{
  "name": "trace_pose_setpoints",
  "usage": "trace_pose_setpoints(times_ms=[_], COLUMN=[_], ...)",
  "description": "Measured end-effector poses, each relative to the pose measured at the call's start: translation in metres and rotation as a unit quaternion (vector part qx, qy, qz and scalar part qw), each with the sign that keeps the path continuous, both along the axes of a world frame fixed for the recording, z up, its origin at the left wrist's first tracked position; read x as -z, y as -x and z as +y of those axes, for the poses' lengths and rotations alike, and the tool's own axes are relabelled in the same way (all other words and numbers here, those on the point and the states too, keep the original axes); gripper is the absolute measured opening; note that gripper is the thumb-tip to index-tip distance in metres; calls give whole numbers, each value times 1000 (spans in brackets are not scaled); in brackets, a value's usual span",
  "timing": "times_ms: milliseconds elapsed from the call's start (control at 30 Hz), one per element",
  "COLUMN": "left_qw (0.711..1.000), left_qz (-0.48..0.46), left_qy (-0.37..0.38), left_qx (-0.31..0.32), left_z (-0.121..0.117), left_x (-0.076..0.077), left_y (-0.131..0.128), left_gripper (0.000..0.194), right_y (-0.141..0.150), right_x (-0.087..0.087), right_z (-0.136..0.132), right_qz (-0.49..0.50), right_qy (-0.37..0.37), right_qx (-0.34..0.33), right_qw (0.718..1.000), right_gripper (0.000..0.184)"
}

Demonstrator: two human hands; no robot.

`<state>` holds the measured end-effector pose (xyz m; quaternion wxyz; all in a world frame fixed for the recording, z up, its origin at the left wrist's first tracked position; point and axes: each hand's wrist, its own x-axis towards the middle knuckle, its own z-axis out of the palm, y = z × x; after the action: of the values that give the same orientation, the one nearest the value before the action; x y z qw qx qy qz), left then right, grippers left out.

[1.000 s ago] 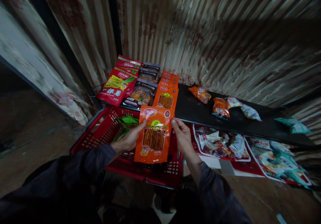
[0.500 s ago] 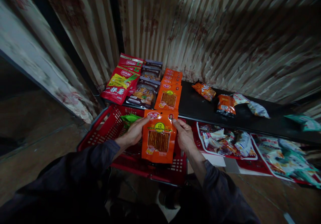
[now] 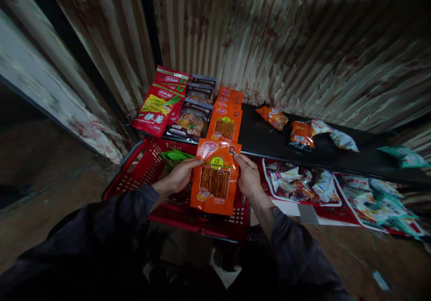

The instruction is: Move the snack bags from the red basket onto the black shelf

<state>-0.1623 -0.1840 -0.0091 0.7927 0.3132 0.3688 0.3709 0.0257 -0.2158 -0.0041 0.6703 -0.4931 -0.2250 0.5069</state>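
While both hands are busy with one orange packet (image 3: pixel 215 179), I see it held between them, its printed front toward the person. The left hand (image 3: pixel 181 175) pinches the packet high on its left edge, thumb at the front; the right hand (image 3: pixel 248 174) pinches it near the top right corner, thumb at the front too, and the left fingertips behind are hidden from me. Just beyond the fingers, a row of matching orange packets (image 3: pixel 224 123) rests on a black shelf (image 3: pixel 262 139); whether the held one touches the nearest of these, I can't tell. Beyond the left fingers, some brown packets (image 3: pixel 190 122) sit next to that row, with red packets (image 3: pixel 156 110) farther left. Below both hands is a red basket (image 3: pixel 129 168), with something green (image 3: pixel 177 156) inside, just beyond the left knuckles. Off to the right of the right fingers, two orange bags (image 3: pixel 272 117) lie on the shelf, then a pair of whitish bags (image 3: pixel 343 140), and well apart from the fingers, a teal bag (image 3: pixel 404 156). Under the shelf, also right of those fingers, small wrapped snacks (image 3: pixel 296 184) fill two white-rimmed trays (image 3: pixel 306 201). Behind it all, well beyond the fingers, falls a striped curtain (image 3: pixel 286 45).
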Motion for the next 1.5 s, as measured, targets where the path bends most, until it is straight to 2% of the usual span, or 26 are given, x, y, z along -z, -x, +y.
trace_pose_setpoints(times_ms=[100,200,333,567,767,900,1167,1367,1500], left_qw=[999,999,996,996,998,999,993,993,995], left_qz=[35,46,31,3,-10,-14,35,32,18], left_qy=[-17,-21,-47,-35,-36,-43,-50,-70,-86], left_qx=[5,-9,-75,-81,-54,-8,101,85,53], left_z=[0,1,6,12,11,9,4,5,9], left_x=[5,6,1,-3,-8,-6,-3,-4,-9], left_y=[1,1,1,4,4,5,8,7,7], left_gripper=[25,29,29,27,22,25,27,34,32], right_y=[-3,-5,-5,-6,-5,-6,-12,-15,-15], right_x=[0,-3,-7,-5,-2,-4,-4,-6,-10], right_z=[2,1,-3,-5,-3,-1,3,2,-7], right_qz=[-1,-14,-24,-50,-54,-36,-15,-15,7], right_qy=[-4,-12,-12,22,34,35,17,8,18], right_qx=[5,-21,-70,-81,-65,-49,-5,-4,-69], right_qw=[1000,1000,997,995,996,998,1000,1000,997], right_gripper=[29,33,34,36,33,32,34,32,37])
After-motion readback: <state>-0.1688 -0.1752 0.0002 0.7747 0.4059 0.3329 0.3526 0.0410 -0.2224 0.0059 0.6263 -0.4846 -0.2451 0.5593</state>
